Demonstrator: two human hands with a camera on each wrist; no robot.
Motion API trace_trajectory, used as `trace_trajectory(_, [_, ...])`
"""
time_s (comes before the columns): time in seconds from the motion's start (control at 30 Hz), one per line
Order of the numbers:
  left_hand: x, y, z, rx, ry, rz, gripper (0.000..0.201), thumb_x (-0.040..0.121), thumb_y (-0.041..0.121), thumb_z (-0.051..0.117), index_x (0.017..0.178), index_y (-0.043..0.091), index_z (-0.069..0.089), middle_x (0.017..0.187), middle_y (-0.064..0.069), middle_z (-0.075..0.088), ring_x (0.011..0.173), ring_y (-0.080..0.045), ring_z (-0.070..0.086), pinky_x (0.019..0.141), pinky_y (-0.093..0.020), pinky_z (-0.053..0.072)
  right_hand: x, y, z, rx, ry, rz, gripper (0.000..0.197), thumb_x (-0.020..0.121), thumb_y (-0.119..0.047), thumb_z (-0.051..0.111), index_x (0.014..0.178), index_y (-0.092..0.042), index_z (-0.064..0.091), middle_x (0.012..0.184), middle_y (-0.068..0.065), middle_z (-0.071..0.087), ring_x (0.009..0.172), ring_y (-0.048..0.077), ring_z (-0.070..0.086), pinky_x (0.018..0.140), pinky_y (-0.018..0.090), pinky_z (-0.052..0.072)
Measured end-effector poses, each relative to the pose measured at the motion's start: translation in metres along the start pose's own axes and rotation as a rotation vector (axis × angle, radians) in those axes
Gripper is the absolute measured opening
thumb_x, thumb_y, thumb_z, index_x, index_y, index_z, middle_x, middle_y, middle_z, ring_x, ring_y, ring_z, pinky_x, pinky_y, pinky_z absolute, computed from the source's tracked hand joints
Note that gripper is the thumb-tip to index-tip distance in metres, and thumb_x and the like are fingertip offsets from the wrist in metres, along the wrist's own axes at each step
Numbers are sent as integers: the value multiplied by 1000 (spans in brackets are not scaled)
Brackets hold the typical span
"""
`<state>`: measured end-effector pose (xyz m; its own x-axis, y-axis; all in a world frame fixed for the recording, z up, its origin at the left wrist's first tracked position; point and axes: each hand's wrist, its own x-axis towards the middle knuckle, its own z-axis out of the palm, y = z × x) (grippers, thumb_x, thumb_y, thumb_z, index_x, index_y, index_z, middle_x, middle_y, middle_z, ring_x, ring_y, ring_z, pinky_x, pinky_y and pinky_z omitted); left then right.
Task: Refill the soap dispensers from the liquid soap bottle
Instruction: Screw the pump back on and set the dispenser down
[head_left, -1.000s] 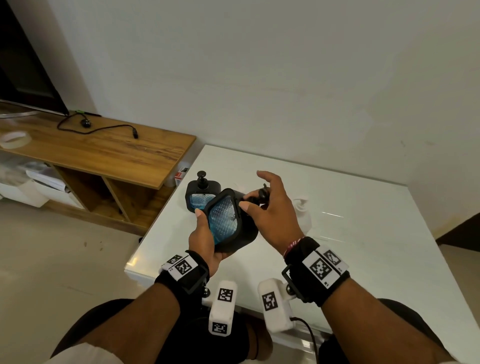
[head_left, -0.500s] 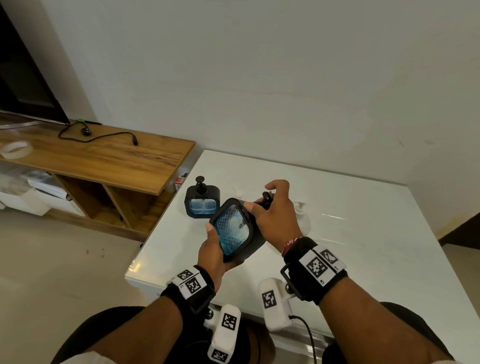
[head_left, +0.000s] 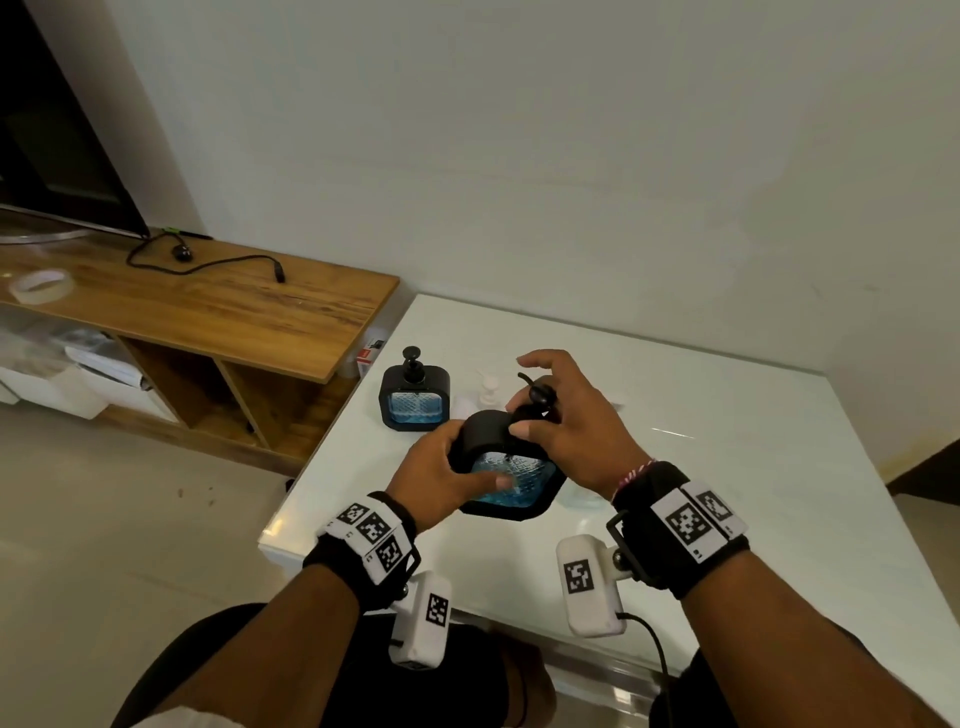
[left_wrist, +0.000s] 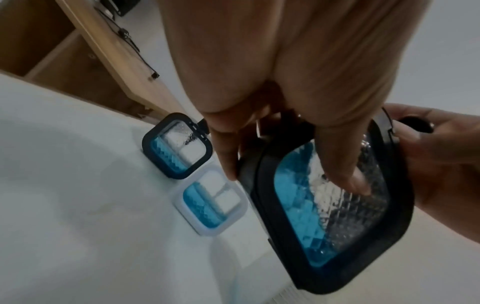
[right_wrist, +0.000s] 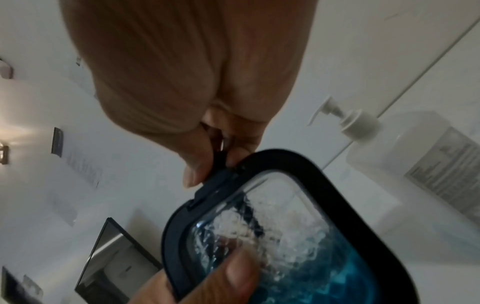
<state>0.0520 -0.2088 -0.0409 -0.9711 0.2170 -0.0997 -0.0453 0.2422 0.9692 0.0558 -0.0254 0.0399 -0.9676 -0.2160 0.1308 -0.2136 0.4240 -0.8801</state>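
A black-framed soap dispenser (head_left: 511, 480) with blue liquid stands upright near the front of the white table (head_left: 727, 467). My left hand (head_left: 467, 462) grips its body, thumb across the clear face (left_wrist: 332, 205). My right hand (head_left: 537, 415) pinches the black pump (head_left: 540, 395) at its neck, also seen in the right wrist view (right_wrist: 221, 162). A second black dispenser (head_left: 415, 397) stands behind on the left (left_wrist: 176, 146), with a white-framed dispenser (left_wrist: 210, 199) beside it. The clear liquid soap bottle (right_wrist: 415, 164) with a white pump stands to the right, mostly hidden in the head view.
A wooden TV stand (head_left: 234, 312) with a screen (head_left: 52, 156), a cable and a tape roll (head_left: 41, 283) sits left of the table. A wall runs close behind the table. The table's front edge (head_left: 467, 587) lies just below my wrists.
The held dispenser has turned from lying tilted, face toward me, to upright and has come lower and closer to me. Both hands stayed on it.
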Motion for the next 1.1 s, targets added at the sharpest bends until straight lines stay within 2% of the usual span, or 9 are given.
trace_trajectory(0.17, [-1, -6, 6, 39, 90, 12, 52, 75, 20, 91, 117, 23, 61, 104, 10, 71, 93, -2, 68, 72, -15, 56, 2, 6, 14, -12, 72, 0, 67, 82, 8, 63, 133, -30, 41, 90, 1, 64, 86, 6, 62, 73, 6, 47])
trace_trajectory(0.3, [2, -14, 11, -2, 104, -24, 50, 77, 16, 90, 111, 29, 56, 108, 6, 70, 97, -6, 68, 75, -19, 57, 2, 13, 16, -21, 95, 40, 64, 81, -5, 72, 134, -30, 47, 93, -6, 62, 93, 6, 61, 86, 22, 52])
trace_trajectory(0.37, [2, -17, 13, -53, 119, -41, 49, 78, 14, 88, 111, 28, 55, 110, 4, 70, 99, -8, 68, 76, -20, 57, 4, 11, 7, -22, 94, 46, 62, 79, -17, 79, 132, -29, 50, 98, -11, 63, 97, 2, 60, 82, 16, 49])
trace_trajectory(0.47, [7, -23, 12, -166, 161, -41, 48, 81, 9, 85, 118, 19, 57, 116, 0, 71, 107, -14, 70, 85, -27, 58, 10, 10, -20, -74, 292, 6, 38, 80, -25, 78, 114, -25, 61, 100, -10, 66, 91, 3, 62, 69, 5, 43])
trace_trajectory(0.6, [11, -28, 12, -235, 195, -43, 50, 84, 6, 82, 126, 14, 57, 119, 0, 71, 108, -13, 70, 84, -27, 60, 13, 30, -53, -247, 510, 183, 23, 80, -17, 76, 99, -20, 63, 100, 0, 65, 82, 11, 62, 67, 8, 43])
trace_trajectory(0.73, [14, -32, 13, -203, 180, -79, 42, 84, 9, 83, 115, 20, 57, 114, 1, 71, 105, -13, 69, 86, -31, 59, 21, 60, -56, -426, 400, 450, 45, 77, -29, 79, 115, -19, 58, 118, 5, 57, 107, 24, 57, 90, 35, 47])
trace_trajectory(0.83, [17, -34, 14, -173, 167, -88, 41, 83, 9, 84, 111, 22, 57, 112, 2, 71, 104, -13, 69, 82, -28, 58, 26, 74, -49, -433, 316, 469, 44, 80, -29, 76, 118, -17, 59, 120, 6, 60, 109, 24, 58, 89, 31, 45])
trace_trajectory(0.93, [18, -31, 17, -159, 166, -90, 40, 83, 11, 84, 110, 23, 56, 110, 2, 70, 102, -12, 69, 78, -24, 56, 28, 82, -42, -525, 234, 456, 25, 88, -27, 67, 110, -16, 65, 115, 3, 65, 107, 22, 59, 82, 24, 41])
trace_trajectory(1.1, [23, -21, 25, -173, 157, -86, 40, 84, 9, 83, 109, 23, 55, 108, 4, 69, 98, -6, 67, 72, -17, 54, 27, 82, -50, -665, 224, 499, 15, 94, -23, 58, 96, -12, 68, 97, 5, 66, 89, 23, 59, 71, 26, 37])
